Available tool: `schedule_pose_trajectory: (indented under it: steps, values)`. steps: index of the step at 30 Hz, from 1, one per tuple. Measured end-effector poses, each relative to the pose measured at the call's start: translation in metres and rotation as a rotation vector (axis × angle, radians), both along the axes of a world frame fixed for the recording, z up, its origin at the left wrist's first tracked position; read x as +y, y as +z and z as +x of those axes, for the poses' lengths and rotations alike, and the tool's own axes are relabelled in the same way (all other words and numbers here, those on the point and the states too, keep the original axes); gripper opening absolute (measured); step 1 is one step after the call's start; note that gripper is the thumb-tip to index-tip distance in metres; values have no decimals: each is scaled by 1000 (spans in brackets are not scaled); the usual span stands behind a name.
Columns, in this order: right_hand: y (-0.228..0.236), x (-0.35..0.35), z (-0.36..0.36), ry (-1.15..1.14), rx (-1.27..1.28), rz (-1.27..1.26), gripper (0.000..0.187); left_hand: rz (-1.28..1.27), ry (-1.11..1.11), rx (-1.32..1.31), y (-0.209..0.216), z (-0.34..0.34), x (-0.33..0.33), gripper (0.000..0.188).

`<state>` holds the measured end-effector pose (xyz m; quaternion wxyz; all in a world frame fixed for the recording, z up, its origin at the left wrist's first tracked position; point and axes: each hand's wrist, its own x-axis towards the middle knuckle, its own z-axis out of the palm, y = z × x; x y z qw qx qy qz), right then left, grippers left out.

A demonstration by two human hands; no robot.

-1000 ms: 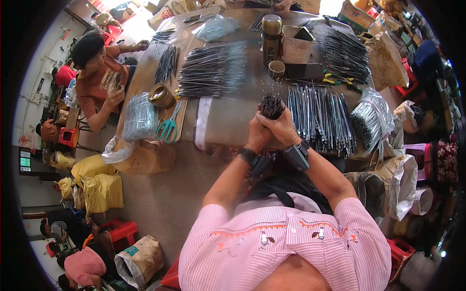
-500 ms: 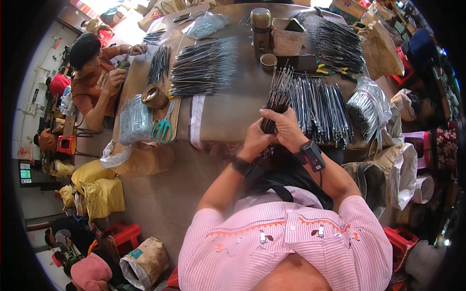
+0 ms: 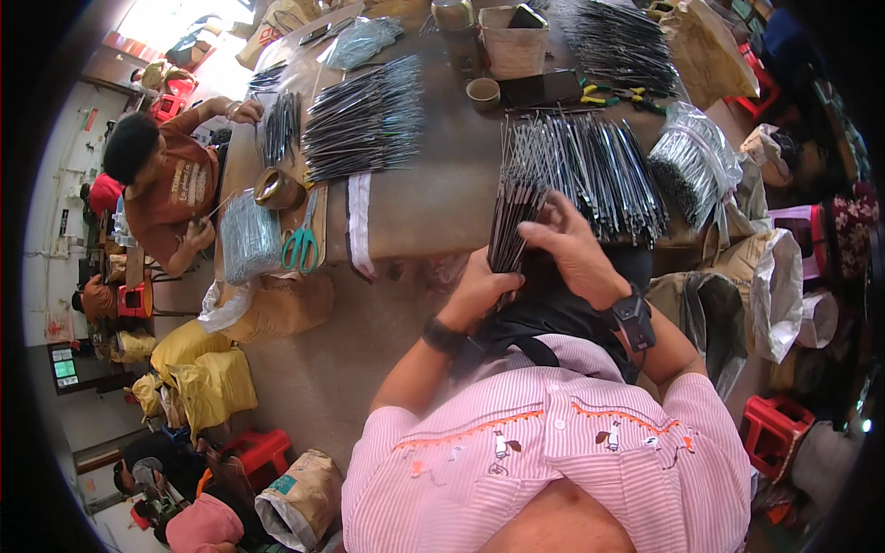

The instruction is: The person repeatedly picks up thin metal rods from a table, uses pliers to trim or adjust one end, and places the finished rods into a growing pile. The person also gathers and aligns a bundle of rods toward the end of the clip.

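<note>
My left hand is closed round the lower part of a bundle of thin dark metal rods, held upright at the table's front edge. The rods fan out slightly toward their upper ends. Beside the bundle is my right hand, its fingers apart and the thumb lying near or against the rods; I cannot tell whether it presses on them. Just to the right, a wide row of similar rods lies on the table. Another broad pile of rods lies farther left.
On the table stand a flask, a white tub and a small cup. Yellow-handled pliers lie behind the rods. Teal scissors and a tape roll are at left, near a co-worker. A plastic-wrapped bundle lies right.
The bundle has come lower and nearer to me. My right hand has loosened from it and opened, while my left hand still grips it. The view has shifted a little.
</note>
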<state>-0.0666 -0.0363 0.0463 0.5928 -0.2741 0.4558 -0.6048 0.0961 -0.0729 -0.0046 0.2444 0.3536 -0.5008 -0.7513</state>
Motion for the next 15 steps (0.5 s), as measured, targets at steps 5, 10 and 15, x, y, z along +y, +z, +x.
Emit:
schedule_pose_trajectory:
  steps: [5, 10, 15]
  values:
    - [0, 23, -50, -206, 125, 9, 31, 110, -62, 18, 6, 8, 11, 14]
    - [9, 38, -77, -363, 170, -110, 17, 132, -179, -89, 19, 15, 14, 15]
    - [20, 45, -74, -312, 414, -217, 16, 51, -240, -220, 27, 12, 20, 18]
